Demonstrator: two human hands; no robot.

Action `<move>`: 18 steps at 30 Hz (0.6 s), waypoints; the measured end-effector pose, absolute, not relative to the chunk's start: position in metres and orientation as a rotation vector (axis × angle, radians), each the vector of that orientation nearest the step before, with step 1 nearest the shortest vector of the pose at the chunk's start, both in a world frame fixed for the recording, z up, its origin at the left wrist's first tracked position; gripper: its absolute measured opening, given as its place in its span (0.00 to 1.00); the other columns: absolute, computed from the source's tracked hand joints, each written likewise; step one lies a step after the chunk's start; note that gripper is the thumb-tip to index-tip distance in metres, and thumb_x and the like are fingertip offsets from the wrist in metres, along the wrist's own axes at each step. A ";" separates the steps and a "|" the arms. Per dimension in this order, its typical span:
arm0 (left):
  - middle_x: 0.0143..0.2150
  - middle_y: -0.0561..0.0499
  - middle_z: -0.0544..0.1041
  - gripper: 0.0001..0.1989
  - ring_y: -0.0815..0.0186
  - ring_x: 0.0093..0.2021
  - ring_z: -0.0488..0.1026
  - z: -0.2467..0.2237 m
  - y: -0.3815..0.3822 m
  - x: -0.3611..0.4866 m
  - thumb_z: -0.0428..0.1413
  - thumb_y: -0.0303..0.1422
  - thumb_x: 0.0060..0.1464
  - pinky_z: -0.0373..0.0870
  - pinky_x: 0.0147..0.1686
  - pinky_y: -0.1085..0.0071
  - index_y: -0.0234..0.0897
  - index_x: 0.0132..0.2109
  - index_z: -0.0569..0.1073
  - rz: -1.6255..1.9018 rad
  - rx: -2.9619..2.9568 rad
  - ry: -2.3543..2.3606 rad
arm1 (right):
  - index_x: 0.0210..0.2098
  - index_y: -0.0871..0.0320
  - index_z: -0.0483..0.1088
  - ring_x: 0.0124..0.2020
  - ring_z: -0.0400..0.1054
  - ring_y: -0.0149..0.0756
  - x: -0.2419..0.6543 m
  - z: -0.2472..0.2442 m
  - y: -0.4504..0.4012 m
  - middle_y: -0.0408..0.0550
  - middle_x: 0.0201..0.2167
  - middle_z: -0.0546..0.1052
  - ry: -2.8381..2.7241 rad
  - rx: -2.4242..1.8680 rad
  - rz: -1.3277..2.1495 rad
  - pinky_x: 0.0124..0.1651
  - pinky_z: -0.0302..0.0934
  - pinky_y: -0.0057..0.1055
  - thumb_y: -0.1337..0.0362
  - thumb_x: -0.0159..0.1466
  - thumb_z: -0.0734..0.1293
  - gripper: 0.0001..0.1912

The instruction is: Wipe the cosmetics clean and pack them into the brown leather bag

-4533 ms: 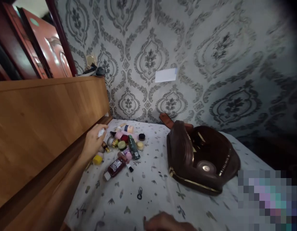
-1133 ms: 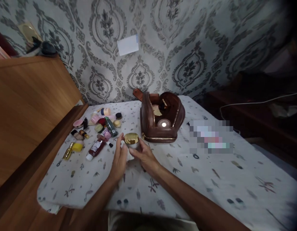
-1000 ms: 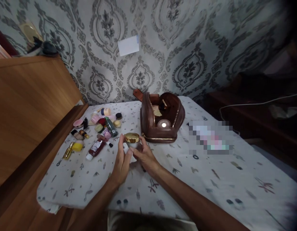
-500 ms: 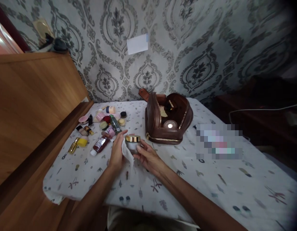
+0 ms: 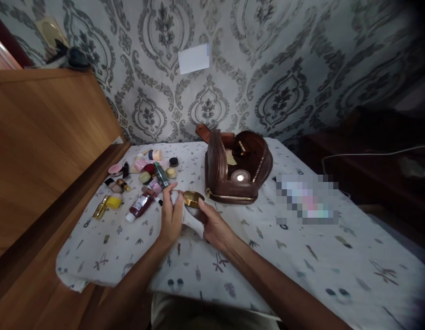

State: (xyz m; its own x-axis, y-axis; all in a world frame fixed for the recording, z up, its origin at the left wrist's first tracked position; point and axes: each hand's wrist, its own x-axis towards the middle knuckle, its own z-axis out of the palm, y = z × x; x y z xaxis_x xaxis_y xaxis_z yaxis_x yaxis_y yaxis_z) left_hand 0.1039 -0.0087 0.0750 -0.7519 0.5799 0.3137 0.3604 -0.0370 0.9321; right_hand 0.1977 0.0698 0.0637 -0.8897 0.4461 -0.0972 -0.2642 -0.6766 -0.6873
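Between my hands is a cosmetic jar with a shiny gold lid [image 5: 191, 199], its lid tipped towards me. My right hand [image 5: 217, 227] grips the jar from the right, thumb at the lid's edge. My left hand [image 5: 171, 217] holds a white cloth [image 5: 193, 222] against the jar's left and near side; the cloth hides much of the jar's body. Left of my hands lies a dark red bottle with a white cap [image 5: 140, 206]. Just beyond them a green bottle [image 5: 160, 174] rests among other cosmetics.
An unzipped brown leather bag [image 5: 233, 192] stands behind my hands to the right. Small cosmetics, including a gold tube [image 5: 101, 207] and a pink compact [image 5: 115, 169], lie to the left. A wooden cabinet [image 5: 43, 137] borders the table's left side. A pixelated item [image 5: 306, 197] lies right.
The jar has tilted, showing more of its lid top. My right thumb has moved up to the lid, and the cloth now wraps the near side. The view has shifted slightly.
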 end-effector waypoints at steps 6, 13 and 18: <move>0.45 0.49 0.77 0.23 0.62 0.40 0.74 0.074 -0.010 0.097 0.49 0.49 0.61 0.70 0.41 0.68 0.41 0.57 0.68 1.778 0.886 1.813 | 0.44 0.54 0.75 0.50 0.74 0.46 0.198 0.065 0.077 0.47 0.45 0.81 -0.904 -0.386 2.585 0.52 0.68 0.43 0.48 0.58 0.69 0.20; 0.47 0.48 0.74 0.20 0.62 0.45 0.72 0.074 -0.012 0.098 0.51 0.45 0.62 0.67 0.47 0.68 0.39 0.55 0.66 1.795 0.978 1.958 | 0.42 0.53 0.74 0.49 0.74 0.46 0.196 0.063 0.078 0.47 0.42 0.82 -0.889 -0.436 2.622 0.51 0.69 0.43 0.47 0.58 0.69 0.19; 0.40 0.51 0.73 0.16 0.63 0.41 0.71 0.072 -0.011 0.092 0.51 0.44 0.61 0.66 0.44 0.69 0.40 0.51 0.68 1.815 0.957 2.143 | 0.43 0.53 0.75 0.50 0.74 0.46 0.194 0.064 0.073 0.47 0.42 0.82 -0.885 -0.419 2.650 0.51 0.70 0.42 0.46 0.57 0.70 0.21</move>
